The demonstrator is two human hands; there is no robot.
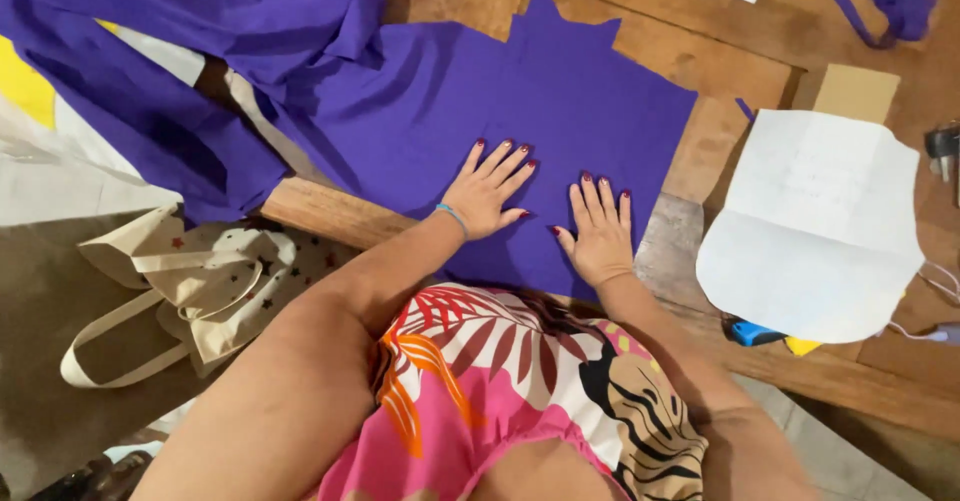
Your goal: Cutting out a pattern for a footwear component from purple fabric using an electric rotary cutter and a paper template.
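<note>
a cream tote bag lies on the floor off the worktop's left edge. bunched purple cloth spills over the far left corner. the flat purple fabric lies spread across the worktop's middle, reaching the near edge; it looks light, soft and limp, likely to slide and wrinkle, best taken by an edge or corner. left hand and right hand press flat on it, each grip open, fingers spread, holding nothing. a white paper pattern lies toward the right edge, a tan card behind it.
</note>
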